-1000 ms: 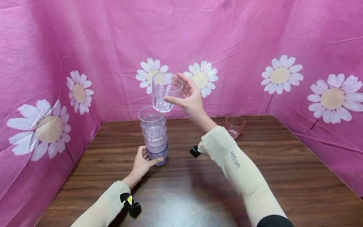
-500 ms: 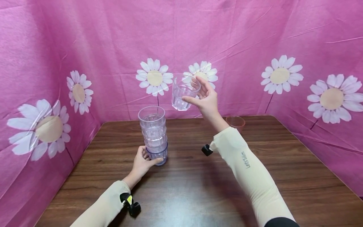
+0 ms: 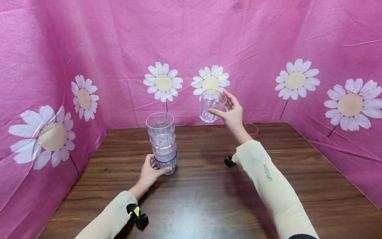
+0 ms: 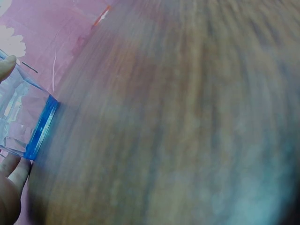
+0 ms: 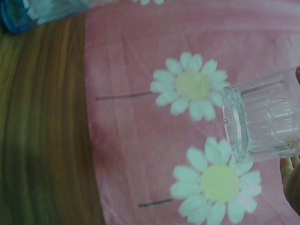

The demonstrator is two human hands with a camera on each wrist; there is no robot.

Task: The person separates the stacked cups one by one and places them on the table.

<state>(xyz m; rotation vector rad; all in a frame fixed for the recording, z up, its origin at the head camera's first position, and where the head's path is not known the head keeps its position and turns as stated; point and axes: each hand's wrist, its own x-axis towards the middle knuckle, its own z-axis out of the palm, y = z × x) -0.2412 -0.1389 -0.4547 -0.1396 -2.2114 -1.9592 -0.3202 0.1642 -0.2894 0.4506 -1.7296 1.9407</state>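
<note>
A tall stack of nested clear cups (image 3: 162, 141) stands upright on the table, left of centre. Its lowest cup (image 3: 167, 164) has a bluish tint, and my left hand (image 3: 150, 172) grips it low, thumb across the front. The left wrist view shows the blue base (image 4: 42, 127) of that cup between thumb and fingers. Up in the air, right of the stack, my right hand (image 3: 233, 114) holds a single clear cup (image 3: 207, 109) upright by its side. In the right wrist view this faceted clear cup (image 5: 262, 119) appears sideways, apart from the stack (image 5: 51, 7).
Behind my right wrist a reddish-orange cup (image 3: 253, 128) stands near the table's back edge, mostly hidden. The brown wood table (image 3: 191, 199) is enclosed at the back and sides by a pink cloth (image 3: 238, 33) printed with daisies.
My right hand has carried the clear cup away from above the stack, to the right and lately a bit lower. It now covers more of the reddish cup. The left hand stays put.
</note>
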